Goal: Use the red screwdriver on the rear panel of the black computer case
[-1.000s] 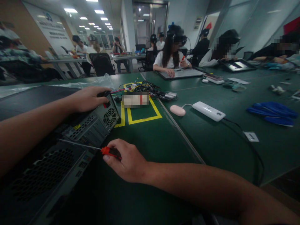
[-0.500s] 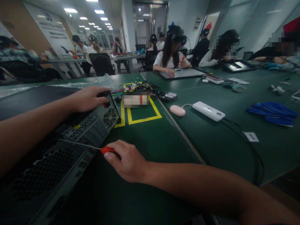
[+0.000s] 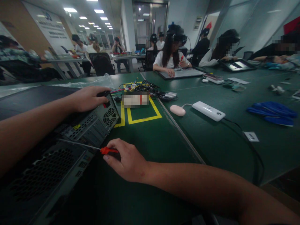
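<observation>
A black desktop computer case [image 3: 81, 175] lies at the left, its back panel with vents and ports turned toward me. My left hand [image 3: 90, 99] grips the far corner of the case near the round fan grille [image 3: 109, 116], thumb bent over the edge. In my right hand [image 3: 131, 161] is a red-handled screwdriver [image 3: 108, 150]. Its long thin shaft points left to the back panel, and the tip is lost in the dark there. The fingers curl around the handle while the thumb sits a little away from it.
Beyond the case lies a bundle of cables [image 3: 145, 87] by yellow tape markings [image 3: 145, 120]. Rightward on the green table [image 3: 178, 143] are a pink rounded device [image 3: 177, 110], a white power bank [image 3: 208, 111] and blue gloves [image 3: 272, 113]. People work across the table.
My right thumb has dropped slightly away from the screwdriver handle, so more of the handle shows. The left hand and the case look unmoved.
</observation>
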Available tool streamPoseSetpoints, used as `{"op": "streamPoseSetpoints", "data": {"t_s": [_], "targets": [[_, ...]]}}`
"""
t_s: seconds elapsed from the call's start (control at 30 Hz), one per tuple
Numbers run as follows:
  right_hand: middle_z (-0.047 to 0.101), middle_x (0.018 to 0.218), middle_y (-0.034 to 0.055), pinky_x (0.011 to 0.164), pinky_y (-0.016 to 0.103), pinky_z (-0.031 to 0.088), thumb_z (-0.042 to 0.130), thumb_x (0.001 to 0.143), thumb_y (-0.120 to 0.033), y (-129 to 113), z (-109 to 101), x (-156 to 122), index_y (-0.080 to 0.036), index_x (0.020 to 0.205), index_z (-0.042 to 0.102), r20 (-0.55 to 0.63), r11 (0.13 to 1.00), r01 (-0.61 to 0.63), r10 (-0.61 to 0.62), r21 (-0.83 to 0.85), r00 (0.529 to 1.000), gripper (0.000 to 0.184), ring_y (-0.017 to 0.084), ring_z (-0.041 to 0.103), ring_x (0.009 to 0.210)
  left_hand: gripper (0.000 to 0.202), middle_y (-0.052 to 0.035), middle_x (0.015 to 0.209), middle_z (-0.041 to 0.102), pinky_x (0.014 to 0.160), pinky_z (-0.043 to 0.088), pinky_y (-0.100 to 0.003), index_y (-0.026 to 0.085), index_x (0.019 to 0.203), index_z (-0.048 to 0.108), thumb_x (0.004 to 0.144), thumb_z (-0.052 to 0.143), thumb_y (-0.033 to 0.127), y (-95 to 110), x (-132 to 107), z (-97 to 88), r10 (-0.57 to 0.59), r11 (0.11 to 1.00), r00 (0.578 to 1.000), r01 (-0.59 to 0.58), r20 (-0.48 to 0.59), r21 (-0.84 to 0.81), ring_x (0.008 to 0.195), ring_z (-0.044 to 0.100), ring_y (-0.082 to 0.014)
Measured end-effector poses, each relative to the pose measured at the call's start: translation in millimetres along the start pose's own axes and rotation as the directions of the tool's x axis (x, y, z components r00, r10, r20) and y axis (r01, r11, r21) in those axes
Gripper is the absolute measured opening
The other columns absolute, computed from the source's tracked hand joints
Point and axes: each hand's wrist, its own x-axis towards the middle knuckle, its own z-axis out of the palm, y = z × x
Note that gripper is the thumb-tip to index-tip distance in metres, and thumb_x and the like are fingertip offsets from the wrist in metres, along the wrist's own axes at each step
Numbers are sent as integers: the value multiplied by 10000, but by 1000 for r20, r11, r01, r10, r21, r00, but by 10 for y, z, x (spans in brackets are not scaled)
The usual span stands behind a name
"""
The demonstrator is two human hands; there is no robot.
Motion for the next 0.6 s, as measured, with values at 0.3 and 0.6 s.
{"op": "streamPoseSetpoints", "data": {"t_s": [0.3,0.6], "targets": [[705,1115,66,885,347,583,642,1040,-339,-16,-12,-3,-213,1180,569,14,1000,-22,22,13,1000,202,199,701,972,825,-150,1538,644,1209,426,-533,143,1543,576,841,421,546,-23,-2,12,13,1000,1000,-13,-8,-8,1407,594,-362],[711,1121,65,885,352,585,640,1040,-346,-12,-12,-1,-216,1185,566,17,1000,-18,18,7,1000,209,198,699,966,803,-132,1501,673,1202,429,-514,151,1524,595,839,412,530,-7,-4,-5,31,1000,999,-31,-15,3,1378,614,-342]]}}
